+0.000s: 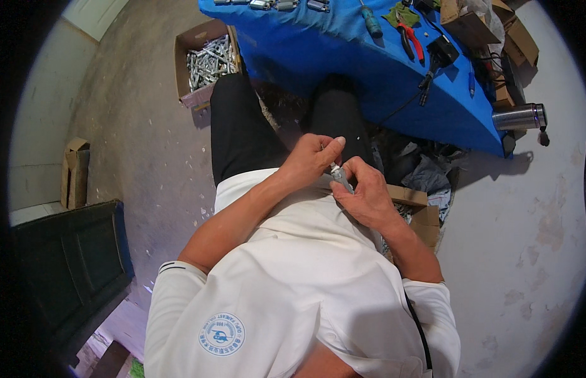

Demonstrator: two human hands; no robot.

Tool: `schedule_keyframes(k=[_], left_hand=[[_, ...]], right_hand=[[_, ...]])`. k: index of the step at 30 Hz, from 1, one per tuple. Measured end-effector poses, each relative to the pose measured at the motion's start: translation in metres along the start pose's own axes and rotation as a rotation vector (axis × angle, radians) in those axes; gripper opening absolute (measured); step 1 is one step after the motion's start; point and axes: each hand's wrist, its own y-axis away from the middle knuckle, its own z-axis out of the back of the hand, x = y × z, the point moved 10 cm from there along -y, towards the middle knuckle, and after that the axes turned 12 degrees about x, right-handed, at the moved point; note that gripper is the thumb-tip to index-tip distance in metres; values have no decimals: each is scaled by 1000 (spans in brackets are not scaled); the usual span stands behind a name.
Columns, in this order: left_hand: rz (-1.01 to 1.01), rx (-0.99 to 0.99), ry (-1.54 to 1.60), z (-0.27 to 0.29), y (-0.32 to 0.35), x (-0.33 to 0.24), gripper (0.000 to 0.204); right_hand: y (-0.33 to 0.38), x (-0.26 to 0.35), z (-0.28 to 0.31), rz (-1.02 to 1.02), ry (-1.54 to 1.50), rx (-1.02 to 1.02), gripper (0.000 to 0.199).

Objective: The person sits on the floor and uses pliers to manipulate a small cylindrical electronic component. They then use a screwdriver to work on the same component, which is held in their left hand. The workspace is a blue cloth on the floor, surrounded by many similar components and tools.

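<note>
Both hands meet above my lap, close together. My right hand (368, 194) grips a small grey metal part (341, 178) between thumb and fingers; a pale tip sticks out of its upper end. Just to the left, my left hand (310, 162) is closed in a pinch near that tip. Whatever sits between its fingertips is too small and too covered to make out. Several small silvery metal pieces (286, 5) lie along the far edge of the blue-covered table (293, 41).
A cardboard box (195, 97) of loose metal parts stands on the floor beyond my left knee. The table holds a screwdriver (371, 22), red-handled pliers (411, 43) and a black adapter (441, 51). A steel flask (520, 117) is by its right corner. A dark chair (75, 271) stands left.
</note>
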Motion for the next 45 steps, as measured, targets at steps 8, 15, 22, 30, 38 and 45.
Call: schedule_keyframes(k=[8,15,22,30,38,45], left_hand=[[83,74,215,7,-7,26,46],[-132,-97,42,24,-12,23,43],[-3,-355,387,49,-2,38,40],[-236,-328,102,58,-9,41,41],[-273,-352,44,60,-14,43,42],[45,-302,162,54,-10,49,16]], right_hand=[[-20,-41,-25,-131,-834,258,24],[-31,-28,-35,-86,-1277,317,28],[-4,-38,-27,-258,-929,225,21],[-2,-33,-15,-119,-362,139,29],[-6,-42,-26,-178,-441,132,20],[-5,-58,-52,-259,-1108,331,22]])
